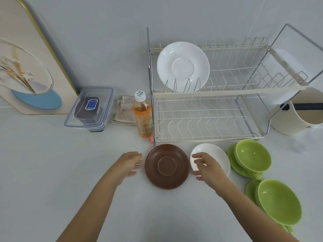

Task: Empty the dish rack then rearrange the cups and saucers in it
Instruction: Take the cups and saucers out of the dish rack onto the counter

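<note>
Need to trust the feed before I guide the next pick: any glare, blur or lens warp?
Head view: strong wide-angle warp, the dish rack bows outward; soft even light, faint shadows; small highlights in the green cups; brown saucer sharp.

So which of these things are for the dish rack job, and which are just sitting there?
For the job:
dish rack
white saucer in the rack
brown saucer
small white dish
two green cups on green saucers

Just lying about:
orange drink bottle
clear lidded box
folded cloth
cream bucket
decorative board
</note>
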